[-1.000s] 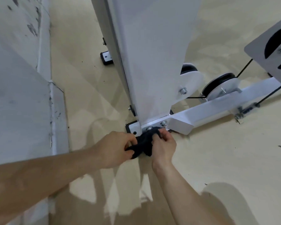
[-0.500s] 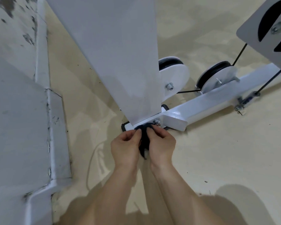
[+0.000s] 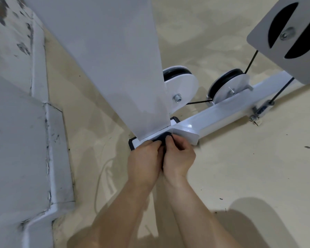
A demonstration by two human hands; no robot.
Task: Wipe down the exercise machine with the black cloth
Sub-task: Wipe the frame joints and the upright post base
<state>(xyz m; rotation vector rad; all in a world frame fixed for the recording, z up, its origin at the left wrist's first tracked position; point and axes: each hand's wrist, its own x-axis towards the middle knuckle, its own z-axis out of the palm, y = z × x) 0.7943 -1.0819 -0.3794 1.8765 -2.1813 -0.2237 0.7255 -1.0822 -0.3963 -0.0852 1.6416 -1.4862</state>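
The white exercise machine [image 3: 115,65] rises as a broad upright panel from a foot plate on the floor, with a low white beam [image 3: 222,115] running right. The black cloth [image 3: 162,137] is bunched against the foot of the upright, mostly hidden between my hands. My left hand [image 3: 143,161] and my right hand [image 3: 179,158] press side by side, both pinching the cloth against the base plate.
Two black pulleys with white side plates [image 3: 182,88] [image 3: 229,86] sit on the beam, with a black cable running up to a grey bracket [image 3: 290,36] at top right. A scuffed white wall and skirting [image 3: 41,108] stand close on the left. Beige floor [image 3: 249,167] lies around.
My left arm has swung in from the left so both hands now sit together on the cloth. The view has moved closer over the machine's base.
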